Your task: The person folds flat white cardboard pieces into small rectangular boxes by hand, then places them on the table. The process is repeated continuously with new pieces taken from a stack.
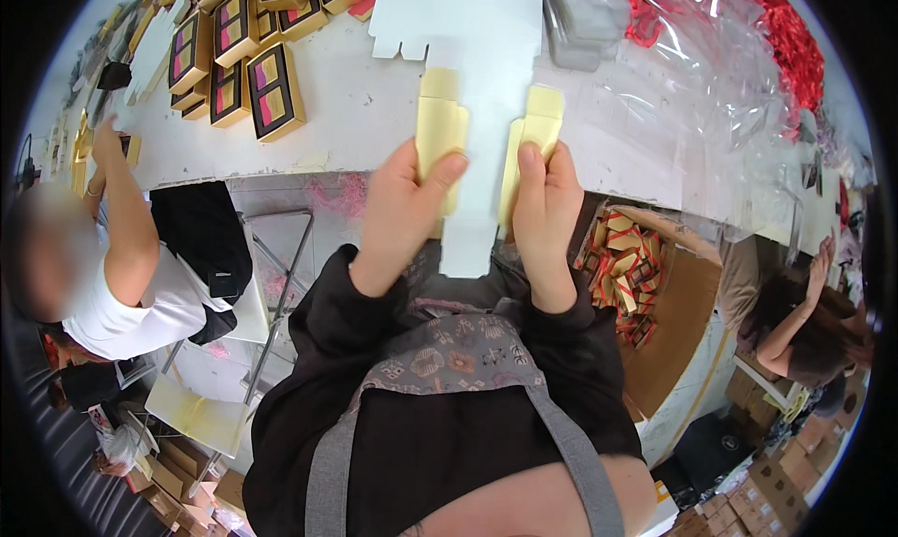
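Observation:
A flat, unfolded carton (pixel 482 116), white inside with pale yellow side flaps, lies over the table's front edge in front of me. My left hand (pixel 404 200) grips its left yellow flap (pixel 438 116), the thumb on top. On the other side my right hand (pixel 547 200) pinches the right yellow flap (pixel 540 116) between thumb and fingers. Both flaps are bent up from the white middle panel. The panel's near end hangs past the edge toward my lap. The far end widens and rests on the tabletop.
Gold boxes with dark and pink fronts (pixel 274 93) stand piled at the far left of the white table (pixel 355 144). Clear plastic sleeves (pixel 585 22) and red shredded filler (pixel 790 60) lie right. Below, a cardboard box (pixel 687 303) holds small gold-and-red boxes. People work on both sides.

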Motion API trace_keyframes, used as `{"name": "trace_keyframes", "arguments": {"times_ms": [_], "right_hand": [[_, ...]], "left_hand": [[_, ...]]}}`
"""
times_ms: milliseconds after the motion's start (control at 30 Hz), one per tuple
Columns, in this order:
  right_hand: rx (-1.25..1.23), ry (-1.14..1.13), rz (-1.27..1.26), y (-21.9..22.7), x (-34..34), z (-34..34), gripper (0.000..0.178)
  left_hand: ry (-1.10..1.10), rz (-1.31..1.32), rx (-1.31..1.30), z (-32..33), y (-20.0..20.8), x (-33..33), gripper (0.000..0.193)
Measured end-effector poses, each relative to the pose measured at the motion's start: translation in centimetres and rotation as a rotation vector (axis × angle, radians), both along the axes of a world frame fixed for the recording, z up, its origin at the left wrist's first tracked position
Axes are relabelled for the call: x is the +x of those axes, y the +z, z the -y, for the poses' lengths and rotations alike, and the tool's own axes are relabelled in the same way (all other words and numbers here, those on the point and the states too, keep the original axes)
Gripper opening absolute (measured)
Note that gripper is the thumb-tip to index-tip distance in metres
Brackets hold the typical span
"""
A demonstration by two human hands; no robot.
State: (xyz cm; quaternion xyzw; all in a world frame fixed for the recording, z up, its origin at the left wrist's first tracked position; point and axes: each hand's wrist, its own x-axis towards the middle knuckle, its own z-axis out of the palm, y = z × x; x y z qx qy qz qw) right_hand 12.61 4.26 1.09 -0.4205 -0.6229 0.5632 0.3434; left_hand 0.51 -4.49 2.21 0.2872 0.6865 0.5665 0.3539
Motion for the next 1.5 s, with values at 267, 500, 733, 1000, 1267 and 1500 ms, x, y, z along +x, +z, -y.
{"name": "trace_keyframes", "arguments": {"times_ms": [267, 500, 733, 1000, 1267, 1500], "right_hand": [[0.177, 0.091, 0.169, 0.6, -0.7, 0.5, 0.03], [0.528, 0.137, 0.508, -0.9, -2.7, 0.3, 0.044], [0.579, 0.082, 0.214, -0.4, -1.9, -0.3, 0.047], [0.748, 0.075, 0.353, -1.6, -2.4, -0.2, 0.047], [0.325, 0.291, 0.357, 1.0, -2.3, -2.1, 0.062], [0.376, 0.139, 0.211, -0.4, -2.6, -2.5, 0.049]], "left_hand": [[-0.006, -0.158, 0.137, 0.0, -1.8, 0.2, 0.042], [-0.027, -0.501, -0.191, -2.6, -1.2, 0.9, 0.066], [0.084, -0.461, 0.075, -1.9, -2.1, 1.0, 0.071], [0.062, -0.522, 0.059, -2.4, -1.6, 1.7, 0.073], [-0.036, -0.484, 0.143, -2.9, -2.0, -0.3, 0.073], [-0.178, -0.091, 0.123, -2.8, -1.4, -2.2, 0.064]]}}
